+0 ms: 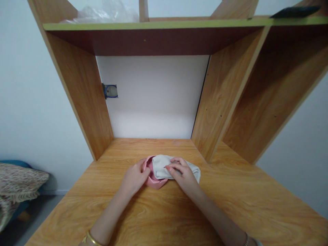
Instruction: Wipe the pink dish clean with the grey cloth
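Note:
A pink bowl (155, 184) with an angular rim rests on the wooden desk. My left hand (136, 176) grips its left rim, thumb inside and fingers round the outside. Over the bowl's right side lies a folded pale grey cloth (161, 166), which hides part of the opening and trails off to the right. My right hand (183, 173) is on top of the cloth, its thumb and fingers drawn together and pinching the fabric.
The wooden desk top (159, 215) spreads round the bowl. Wooden uprights stand left and right, with a green-edged shelf (159, 25) above. Clear plastic wrap (107, 12) and a dark object (294, 12) lie on it. A wall box (111, 91) shows blue wires. Left stands a cloth-covered seat (22, 181).

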Action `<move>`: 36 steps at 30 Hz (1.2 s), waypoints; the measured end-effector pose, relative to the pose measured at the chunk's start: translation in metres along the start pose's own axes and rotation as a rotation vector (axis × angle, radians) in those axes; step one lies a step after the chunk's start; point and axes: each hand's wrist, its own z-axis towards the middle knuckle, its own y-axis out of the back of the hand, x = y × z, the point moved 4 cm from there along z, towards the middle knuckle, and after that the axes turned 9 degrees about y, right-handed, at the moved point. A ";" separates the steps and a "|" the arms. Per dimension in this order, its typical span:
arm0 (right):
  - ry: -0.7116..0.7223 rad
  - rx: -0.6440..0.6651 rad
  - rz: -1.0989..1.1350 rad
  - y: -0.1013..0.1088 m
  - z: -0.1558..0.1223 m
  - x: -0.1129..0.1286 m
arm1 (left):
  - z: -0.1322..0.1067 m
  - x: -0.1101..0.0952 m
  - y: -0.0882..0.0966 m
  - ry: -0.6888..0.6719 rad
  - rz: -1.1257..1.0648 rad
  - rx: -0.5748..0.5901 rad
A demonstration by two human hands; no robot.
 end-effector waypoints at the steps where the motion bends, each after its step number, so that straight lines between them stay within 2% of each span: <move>1: -0.004 -0.015 0.000 0.000 0.000 -0.002 | -0.001 -0.003 0.001 -0.033 0.055 -0.034; 3: -0.023 -0.050 -0.026 0.000 -0.001 -0.006 | -0.003 -0.010 0.001 -0.085 0.155 -0.073; 7: -0.148 -0.140 -0.141 -0.003 -0.005 -0.018 | -0.008 -0.021 -0.001 -0.087 0.357 -0.093; 13: -0.365 0.066 -0.202 -0.008 -0.008 -0.030 | -0.015 -0.036 -0.005 -0.154 0.535 -0.118; 16: -0.387 0.086 -0.179 -0.009 -0.007 -0.034 | -0.014 -0.037 -0.008 -0.183 0.581 -0.125; 19: -0.398 0.055 -0.142 -0.011 -0.006 -0.039 | -0.013 -0.036 -0.009 -0.192 0.563 -0.154; 22: -0.418 -0.020 -0.114 -0.011 -0.007 -0.043 | -0.012 -0.032 -0.011 -0.177 0.415 -0.203; 26: -0.452 -0.142 -0.023 -0.010 -0.006 -0.046 | -0.011 -0.022 -0.020 -0.110 0.070 -0.221; 30: -0.476 -0.212 0.131 -0.015 -0.005 -0.044 | -0.014 -0.017 -0.040 -0.114 -0.285 -0.114; 32: -0.467 -0.232 0.200 -0.018 -0.006 -0.042 | -0.015 -0.016 -0.049 -0.175 -0.428 -0.079; 36: -0.425 -0.258 0.254 -0.021 -0.009 -0.041 | -0.013 -0.008 -0.065 -0.162 -0.611 0.035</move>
